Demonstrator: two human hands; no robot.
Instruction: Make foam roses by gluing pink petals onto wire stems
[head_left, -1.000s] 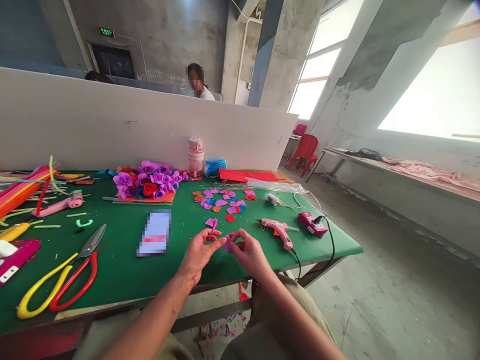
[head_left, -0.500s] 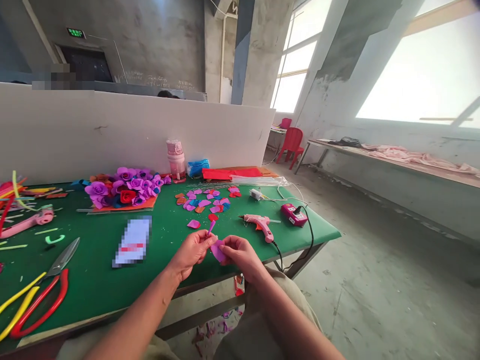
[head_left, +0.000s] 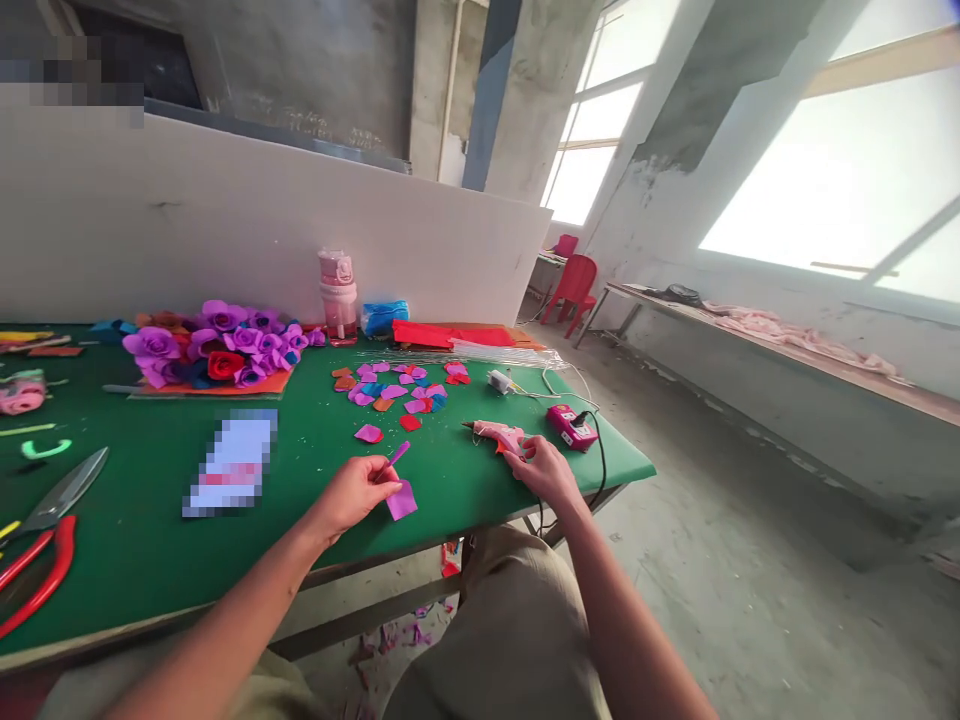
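Note:
Pinched in my left hand [head_left: 360,495] are a small rolled purple piece, its tip pointing up, and a flat purple petal [head_left: 402,500]. My right hand [head_left: 545,470] has its fingers closed round the handle of the pink glue gun [head_left: 499,432], which lies on the green table with its nozzle to the left. Beyond my left hand lie a purple-and-red petal [head_left: 368,434] and a red petal [head_left: 410,423]. Farther back is a loose group of purple, blue, orange and red petals [head_left: 394,392].
Paper roses [head_left: 225,345] stand at the back left, near a pink bottle [head_left: 339,300]. Scissors [head_left: 67,490] and a blurred-out rectangle [head_left: 232,465] lie left. A magenta power socket [head_left: 571,427] with a black cord sits near the table's right edge.
My right hand has let go of the purple petal and moved right to the glue gun's handle. My left hand keeps the purple pieces. The view has shifted slightly.

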